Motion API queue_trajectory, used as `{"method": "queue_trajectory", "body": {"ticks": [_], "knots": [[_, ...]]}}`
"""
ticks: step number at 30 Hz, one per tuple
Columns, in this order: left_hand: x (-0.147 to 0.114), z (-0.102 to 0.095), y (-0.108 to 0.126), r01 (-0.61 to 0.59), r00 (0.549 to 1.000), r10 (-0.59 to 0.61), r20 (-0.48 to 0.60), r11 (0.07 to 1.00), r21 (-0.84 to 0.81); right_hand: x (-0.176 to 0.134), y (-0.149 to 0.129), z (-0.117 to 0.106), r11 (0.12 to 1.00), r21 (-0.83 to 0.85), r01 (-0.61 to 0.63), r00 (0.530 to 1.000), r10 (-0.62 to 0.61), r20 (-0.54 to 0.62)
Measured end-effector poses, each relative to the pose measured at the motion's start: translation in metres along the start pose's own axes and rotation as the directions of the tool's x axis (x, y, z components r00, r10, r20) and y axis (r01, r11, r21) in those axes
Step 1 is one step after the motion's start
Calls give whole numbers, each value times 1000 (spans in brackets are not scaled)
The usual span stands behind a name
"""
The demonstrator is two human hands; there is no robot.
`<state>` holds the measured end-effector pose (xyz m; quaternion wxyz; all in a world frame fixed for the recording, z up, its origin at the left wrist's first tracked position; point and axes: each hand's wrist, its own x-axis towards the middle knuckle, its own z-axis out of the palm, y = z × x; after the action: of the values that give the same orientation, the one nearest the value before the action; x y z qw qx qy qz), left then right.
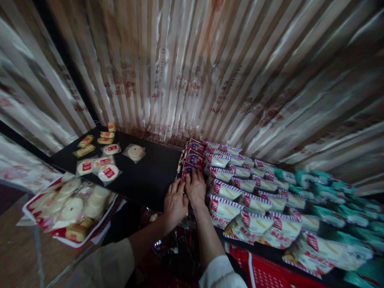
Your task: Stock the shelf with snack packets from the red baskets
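My right hand [196,190] lies over the front of a row of dark red packets [196,147], fingers stretched forward onto the nearest one. Just left of it, my left hand [175,202] rests by the row's left side, its fingers extended towards the packets. I see no packet lifted in either hand; the undersides of both hands are hidden. Beside my right hand stand several rows of white snack bags [226,208] with striped top edges. Below my forearms, a dark pile of shiny wrapped items [177,244] is too dim to make out.
Flat round wrapped cakes [108,173] and small yellow packets [86,141] lie on the black shelf [153,172] at left. A red-and-white basket [28,206] of cakes stands below. Green bags [330,216] fill the right; a red basket [270,268] is under them. Corrugated plastic sheeting [192,72] hangs behind.
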<state>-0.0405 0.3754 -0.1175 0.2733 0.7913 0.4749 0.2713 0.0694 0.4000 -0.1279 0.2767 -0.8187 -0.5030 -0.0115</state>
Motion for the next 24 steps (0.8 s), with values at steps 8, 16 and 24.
{"method": "queue_trajectory", "body": {"ticks": [8, 16, 24], "knots": [[-10, -4, -2, 23, 998, -27, -57, 997, -68, -5, 0, -2, 997, 63, 53, 995, -48, -85], [-80, -24, -40, 56, 979, -106, -173, 960, -274, -78, -26, -44, 921, 333, 203, 975, -161, -150], [-153, 17, -103, 648, 762, -590, 268, 696, -311, -204, -10, -2, 895, 437, -91, 860, -151, 488]]}}
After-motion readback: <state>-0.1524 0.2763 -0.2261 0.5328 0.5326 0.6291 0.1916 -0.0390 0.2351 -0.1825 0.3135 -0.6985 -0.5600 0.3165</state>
